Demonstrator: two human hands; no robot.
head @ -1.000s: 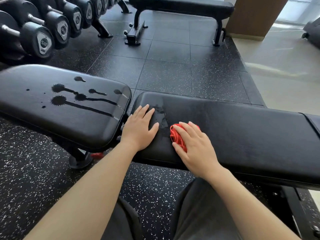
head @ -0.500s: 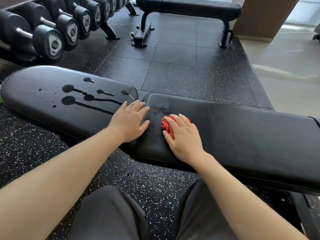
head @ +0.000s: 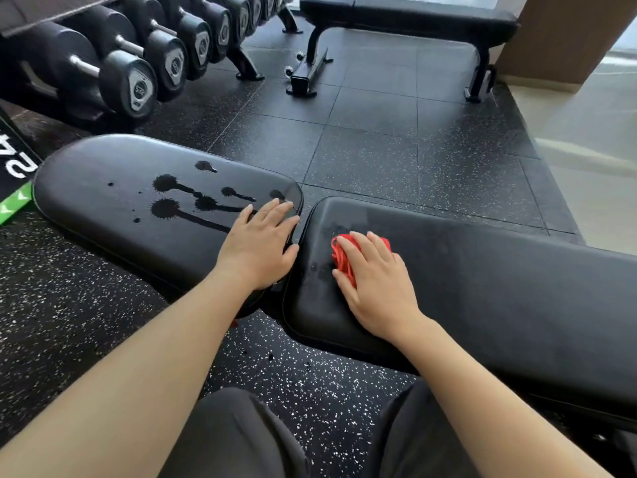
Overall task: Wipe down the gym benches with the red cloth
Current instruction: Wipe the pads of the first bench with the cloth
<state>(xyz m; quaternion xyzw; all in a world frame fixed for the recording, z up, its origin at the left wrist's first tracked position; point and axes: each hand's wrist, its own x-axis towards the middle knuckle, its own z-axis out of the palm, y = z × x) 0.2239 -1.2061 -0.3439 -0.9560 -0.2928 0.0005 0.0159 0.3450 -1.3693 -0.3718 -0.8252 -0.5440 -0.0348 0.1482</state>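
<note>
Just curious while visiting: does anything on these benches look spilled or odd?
Yes: dark liquid splats with runs streak the left bench pad, unwiped, by the left hand. The right hand presses the red cloth on the other pad.

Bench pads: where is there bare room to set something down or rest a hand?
Free: the long pad right of the right hand, out to the frame edge; the short pad at its rounded left end, beyond the dark splashes. Crowded: the ends where the pads meet, where the left hand lies flat and the right hand presses the red cloth.
</note>
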